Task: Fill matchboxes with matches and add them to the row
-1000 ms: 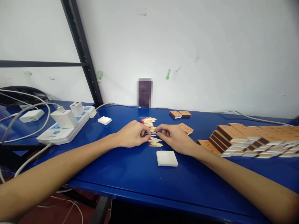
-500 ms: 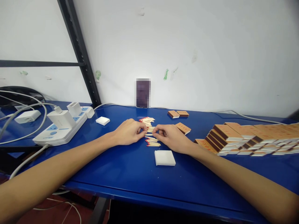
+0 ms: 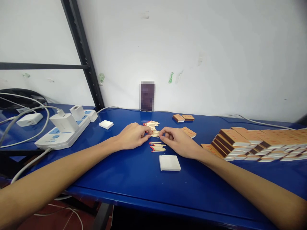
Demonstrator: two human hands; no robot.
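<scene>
Between my hands lie many wooden matches with red heads. My left hand (image 3: 134, 136) pinches thumb and forefinger at the head end of a small bunch of matches (image 3: 156, 133). At the plain ends of that bunch is my right hand (image 3: 178, 140), fingers curled and a small gap between thumb and forefinger. A looser pile of matches (image 3: 153, 124) lies just beyond. Nearer me, a short row of matches (image 3: 158, 148) rests on the blue table, heads to the left. In front of this row sits a white matchbox tray (image 3: 169, 163); its inside cannot be made out.
Stacked matchboxes (image 3: 254, 140) fill the right side. Another matchbox (image 3: 189, 132) lies behind my right hand, with two matchboxes (image 3: 178, 118) farther back. A smaller white tray (image 3: 106, 124) and a power strip (image 3: 62, 135) with cables are left. A blurred dark rectangle (image 3: 147, 95) stands at the wall.
My right hand has drawn slightly right, its thumb and forefinger parting a little from the matches. The left hand stays at the bunch. A gap now shows between the bunch and the nearer row.
</scene>
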